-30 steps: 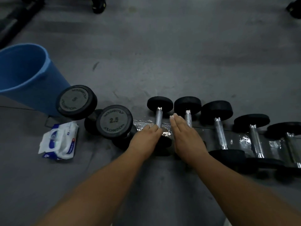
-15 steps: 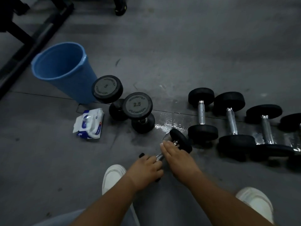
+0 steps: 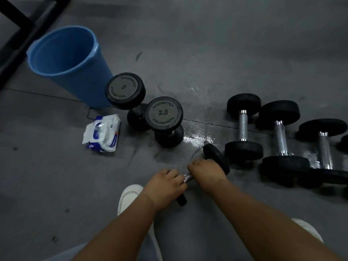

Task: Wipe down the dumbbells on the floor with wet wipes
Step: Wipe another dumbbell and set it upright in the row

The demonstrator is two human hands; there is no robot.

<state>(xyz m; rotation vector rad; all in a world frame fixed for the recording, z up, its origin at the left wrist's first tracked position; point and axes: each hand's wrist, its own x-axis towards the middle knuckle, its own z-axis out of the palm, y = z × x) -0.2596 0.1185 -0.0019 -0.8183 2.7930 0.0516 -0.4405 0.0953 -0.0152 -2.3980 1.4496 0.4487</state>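
A small black dumbbell (image 3: 216,157) with a chrome handle lies tilted in front of me, pulled out of the row. My left hand (image 3: 165,187) grips its near end and handle. My right hand (image 3: 207,172) curls over the handle by the far head. No wipe shows in either hand. A row of similar dumbbells (image 3: 243,129) lies on the floor to the right. Two bigger dumbbells, marked 5 (image 3: 125,91) and 2.5 (image 3: 163,114), stand on end at centre left. An open pack of wet wipes (image 3: 102,133) lies to their left.
A blue plastic bucket (image 3: 69,61) stands at upper left behind the wipes. A black metal frame (image 3: 22,25) crosses the top left corner. A wet patch (image 3: 195,137) shines on the grey floor. My white shoes (image 3: 130,196) are under my arms.
Both hands took one small dumbbell out of the row and drew it toward me, and the view pulled back. Over the last half second the hands barely moved.
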